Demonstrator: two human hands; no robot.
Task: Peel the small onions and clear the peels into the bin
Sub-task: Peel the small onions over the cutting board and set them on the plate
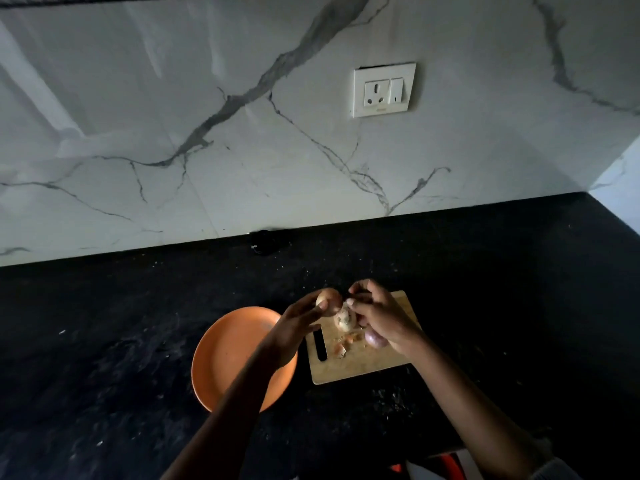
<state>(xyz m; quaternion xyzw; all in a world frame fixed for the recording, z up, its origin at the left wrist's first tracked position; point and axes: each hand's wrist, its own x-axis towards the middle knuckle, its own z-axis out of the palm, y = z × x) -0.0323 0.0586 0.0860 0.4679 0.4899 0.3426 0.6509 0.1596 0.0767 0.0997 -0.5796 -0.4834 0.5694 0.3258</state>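
I log the left hand [298, 320] gripping a small onion [329, 301] above the cutting board [363, 362], right hand [381, 317] pinching its peel, orange plate [221, 355] left, scraps [341, 349] beneath, dark counter [104, 323] around.

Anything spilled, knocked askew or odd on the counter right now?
Nothing serious. A few peel scraps lie loose on the cutting board, as peeling would leave. The board sits slightly askew to the counter edge. The orange plate holds nothing visible. The left hand holds an onion while the right hand picks at it.
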